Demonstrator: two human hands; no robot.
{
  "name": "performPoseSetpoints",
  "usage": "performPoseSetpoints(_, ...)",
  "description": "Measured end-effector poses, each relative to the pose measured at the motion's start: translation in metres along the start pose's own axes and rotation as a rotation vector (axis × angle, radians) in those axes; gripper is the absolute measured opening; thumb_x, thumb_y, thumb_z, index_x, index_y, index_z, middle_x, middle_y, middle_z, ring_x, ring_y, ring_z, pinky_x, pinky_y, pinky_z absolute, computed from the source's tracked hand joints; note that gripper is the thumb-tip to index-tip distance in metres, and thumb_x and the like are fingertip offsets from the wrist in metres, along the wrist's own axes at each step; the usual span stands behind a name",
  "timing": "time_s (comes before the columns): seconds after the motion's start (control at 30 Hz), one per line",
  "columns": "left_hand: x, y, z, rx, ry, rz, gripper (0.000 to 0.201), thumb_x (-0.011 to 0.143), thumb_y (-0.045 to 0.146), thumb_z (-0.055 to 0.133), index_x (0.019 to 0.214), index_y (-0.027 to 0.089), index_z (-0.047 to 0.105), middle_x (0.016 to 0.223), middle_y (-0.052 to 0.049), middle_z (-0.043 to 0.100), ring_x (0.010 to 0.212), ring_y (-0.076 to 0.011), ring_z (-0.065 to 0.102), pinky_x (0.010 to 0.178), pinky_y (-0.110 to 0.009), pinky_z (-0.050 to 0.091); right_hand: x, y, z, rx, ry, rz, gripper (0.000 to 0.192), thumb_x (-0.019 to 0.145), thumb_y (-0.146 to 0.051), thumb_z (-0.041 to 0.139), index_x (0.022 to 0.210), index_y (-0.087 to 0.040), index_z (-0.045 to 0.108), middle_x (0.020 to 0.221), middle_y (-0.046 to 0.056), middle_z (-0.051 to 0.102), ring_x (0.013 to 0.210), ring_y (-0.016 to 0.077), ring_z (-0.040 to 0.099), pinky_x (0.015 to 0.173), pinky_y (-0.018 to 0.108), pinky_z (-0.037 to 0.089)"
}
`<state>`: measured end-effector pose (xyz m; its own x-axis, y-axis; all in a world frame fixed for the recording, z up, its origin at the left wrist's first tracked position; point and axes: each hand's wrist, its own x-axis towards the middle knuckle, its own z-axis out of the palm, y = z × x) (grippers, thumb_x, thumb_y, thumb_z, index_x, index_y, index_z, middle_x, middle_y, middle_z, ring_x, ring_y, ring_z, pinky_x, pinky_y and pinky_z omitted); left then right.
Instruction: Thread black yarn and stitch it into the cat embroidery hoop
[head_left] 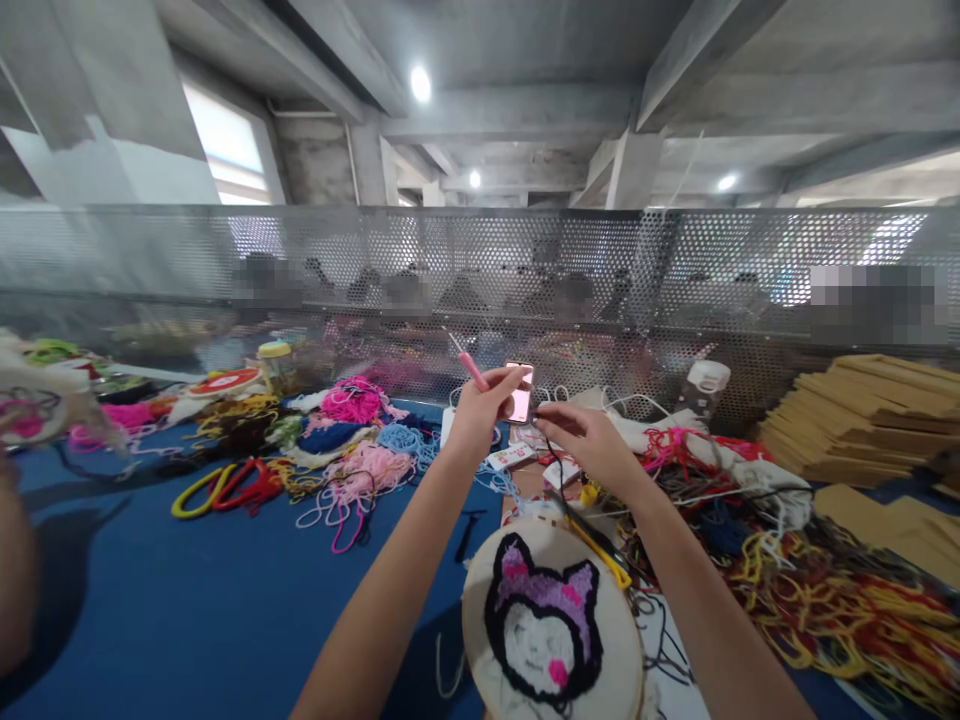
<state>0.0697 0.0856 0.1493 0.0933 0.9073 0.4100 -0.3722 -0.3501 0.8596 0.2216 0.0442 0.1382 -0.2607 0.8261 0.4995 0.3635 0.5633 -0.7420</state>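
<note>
Above the round embroidery hoop with its purple cat design (551, 625), a pink-handled punch needle (472, 370) is gripped in the left hand (480, 410), its long axis tilted up and to the left. Just beside it, the right hand (589, 440) is pinched shut, seemingly on a thin dark thread (551, 455).

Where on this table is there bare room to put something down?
The blue table is bare at the near left, bordered by the yarn loops, the left forearm and the hoop. The right side is crowded with tangled yarn and cardboard stacks.

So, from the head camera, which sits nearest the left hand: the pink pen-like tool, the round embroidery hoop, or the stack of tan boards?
1. Pink pen-like tool, in the left hand.
2. Round embroidery hoop, below, near the forearms.
3. Stack of tan boards, far right.
</note>
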Motion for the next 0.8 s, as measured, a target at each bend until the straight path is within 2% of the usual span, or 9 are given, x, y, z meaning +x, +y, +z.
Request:
performPoseSetpoints(0.13,-0.004,-0.003,0.007,0.084,-0.084,-0.010,0.021,0.071,0.033,0.065,0.079,0.014,0.068,0.065,-0.001,0.058,0.041,-0.0022,0.034,0.040,-0.020,0.019,0.000,0.003,-0.001,-0.012,-0.013,0.033,0.016,0.078,-0.030,0.054,0.072,-0.018,0.063,0.067,0.001,0.061,0.064,0.0157,0.054,0.061,0.027,0.040)
performPoseSetpoints(0.33,-0.008,-0.003,0.009,0.240,-0.141,-0.072,0.024,0.072,0.035,0.064,0.078,0.012,0.068,0.041,0.007,0.035,0.039,-0.0039,0.028,0.040,-0.021,0.016,0.001,0.004,-0.005,0.065,0.026,0.083,0.017,0.075,-0.033,0.057,0.072,-0.018,0.063,0.069,0.001,0.061,0.066,0.0163,0.053,0.063,0.028,0.040)
performPoseSetpoints(0.47,-0.008,-0.005,0.007,0.256,-0.236,-0.160,0.029,0.074,0.039,0.060,0.087,0.013,0.067,0.040,0.007,0.037,0.036,-0.0041,0.027,0.038,-0.021,0.015,0.004,0.007,-0.010,0.158,0.147,0.118,0.019,0.073,-0.037,0.058,0.076,-0.019,0.065,0.073,0.002,0.063,0.069,0.0165,0.055,0.066,0.029,0.041)
performPoseSetpoints(0.57,-0.008,-0.008,0.008,0.274,-0.349,-0.250,0.027,0.069,0.038,0.065,0.078,0.012,0.066,0.042,0.006,0.040,0.035,-0.0034,0.029,0.038,-0.021,0.016,0.006,0.011,-0.013,0.292,0.252,0.178,0.021,0.068,-0.039,0.063,0.076,-0.019,0.065,0.073,0.002,0.064,0.070,0.0166,0.056,0.066,0.029,0.042)
performPoseSetpoints(0.63,-0.009,-0.009,0.011,0.263,-0.394,-0.269,0.026,0.066,0.037,0.068,0.073,0.012,0.065,0.044,0.006,0.041,0.036,-0.0029,0.030,0.038,-0.021,0.016,0.007,0.014,-0.013,0.358,0.262,0.211,0.023,0.064,-0.039,0.066,0.075,-0.019,0.064,0.072,0.002,0.064,0.069,0.0165,0.056,0.066,0.029,0.042)
performPoseSetpoints(0.8,-0.008,-0.012,0.012,0.250,-0.376,-0.243,0.025,0.062,0.034,0.071,0.069,0.012,0.063,0.046,0.006,0.042,0.036,-0.0020,0.030,0.037,-0.020,0.017,0.009,0.016,-0.009,0.380,0.218,0.202,0.021,0.064,-0.038,0.066,0.074,-0.019,0.064,0.074,0.001,0.064,0.072,0.0152,0.055,0.070,0.028,0.042)
